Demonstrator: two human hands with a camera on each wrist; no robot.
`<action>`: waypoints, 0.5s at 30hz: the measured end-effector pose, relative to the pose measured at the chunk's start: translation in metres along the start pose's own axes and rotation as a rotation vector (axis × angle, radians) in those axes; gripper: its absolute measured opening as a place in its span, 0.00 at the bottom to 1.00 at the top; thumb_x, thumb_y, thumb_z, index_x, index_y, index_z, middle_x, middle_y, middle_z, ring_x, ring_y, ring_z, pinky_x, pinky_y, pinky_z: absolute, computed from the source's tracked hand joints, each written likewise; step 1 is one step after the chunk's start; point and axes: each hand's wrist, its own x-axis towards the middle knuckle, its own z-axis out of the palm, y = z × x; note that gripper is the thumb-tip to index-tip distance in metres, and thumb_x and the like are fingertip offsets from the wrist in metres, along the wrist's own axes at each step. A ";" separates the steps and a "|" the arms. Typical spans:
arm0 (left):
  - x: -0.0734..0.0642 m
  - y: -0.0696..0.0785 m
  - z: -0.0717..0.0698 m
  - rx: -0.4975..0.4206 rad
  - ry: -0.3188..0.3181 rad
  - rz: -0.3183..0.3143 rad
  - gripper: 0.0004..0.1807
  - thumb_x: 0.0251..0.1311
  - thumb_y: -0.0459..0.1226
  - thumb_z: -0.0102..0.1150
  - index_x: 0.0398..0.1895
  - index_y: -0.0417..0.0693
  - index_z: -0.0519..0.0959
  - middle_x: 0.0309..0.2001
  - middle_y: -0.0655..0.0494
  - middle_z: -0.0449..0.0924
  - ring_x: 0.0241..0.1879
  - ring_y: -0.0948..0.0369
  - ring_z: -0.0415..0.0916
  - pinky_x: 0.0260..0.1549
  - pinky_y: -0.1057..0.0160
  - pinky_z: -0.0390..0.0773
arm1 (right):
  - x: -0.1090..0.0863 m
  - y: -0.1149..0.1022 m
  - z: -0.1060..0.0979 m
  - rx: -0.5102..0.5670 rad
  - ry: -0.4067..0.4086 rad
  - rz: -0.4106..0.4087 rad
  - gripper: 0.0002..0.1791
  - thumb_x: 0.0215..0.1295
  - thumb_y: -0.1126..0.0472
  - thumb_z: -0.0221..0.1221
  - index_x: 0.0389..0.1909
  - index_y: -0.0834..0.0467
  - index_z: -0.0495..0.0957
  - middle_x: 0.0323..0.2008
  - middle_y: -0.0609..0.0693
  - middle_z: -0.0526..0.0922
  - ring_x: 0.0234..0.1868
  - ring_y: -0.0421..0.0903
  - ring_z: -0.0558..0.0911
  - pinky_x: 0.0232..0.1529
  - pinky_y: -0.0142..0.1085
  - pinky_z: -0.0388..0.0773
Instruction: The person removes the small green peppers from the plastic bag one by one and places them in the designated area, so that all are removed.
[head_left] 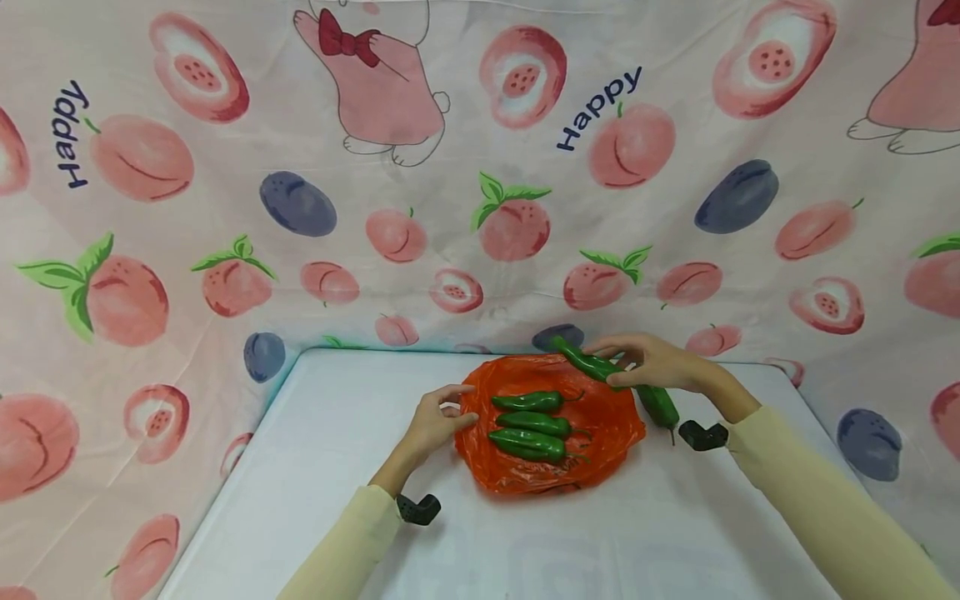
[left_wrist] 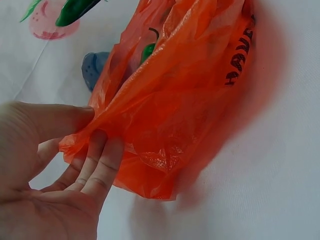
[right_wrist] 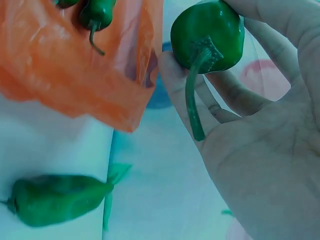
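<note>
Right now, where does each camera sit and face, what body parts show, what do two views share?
Head: worn there, facing forward and down at three long green peppers inside an orange plastic bag; left grip, right grip and cream sleeves show.
Left wrist: worn there, facing the bag's edge; only the left grip shows, pinching it.
Right wrist: worn there, facing a green pepper; only the right grip shows, holding it.
Shared, head and right wrist: another green pepper beside the bag.
</note>
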 end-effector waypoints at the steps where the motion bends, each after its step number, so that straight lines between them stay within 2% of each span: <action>1: 0.000 0.000 0.000 -0.005 -0.002 -0.002 0.24 0.62 0.29 0.69 0.62 0.45 0.80 0.52 0.43 0.76 0.34 0.58 0.82 0.41 0.57 0.86 | -0.003 0.002 -0.001 0.005 0.005 0.003 0.30 0.69 0.57 0.67 0.71 0.49 0.73 0.69 0.58 0.73 0.63 0.60 0.76 0.57 0.51 0.79; 6: 0.001 -0.002 0.000 -0.025 -0.011 -0.004 0.25 0.62 0.29 0.69 0.63 0.45 0.80 0.53 0.43 0.75 0.34 0.57 0.82 0.42 0.55 0.86 | -0.017 0.009 -0.006 0.007 0.032 0.033 0.30 0.69 0.56 0.67 0.71 0.48 0.73 0.68 0.58 0.73 0.66 0.62 0.72 0.58 0.55 0.78; 15: 0.001 -0.003 0.000 -0.041 -0.018 0.012 0.26 0.62 0.27 0.68 0.65 0.41 0.78 0.52 0.40 0.75 0.34 0.57 0.83 0.43 0.50 0.85 | -0.040 0.021 -0.016 0.008 0.091 0.067 0.30 0.68 0.57 0.67 0.70 0.51 0.73 0.65 0.63 0.74 0.60 0.61 0.77 0.52 0.53 0.81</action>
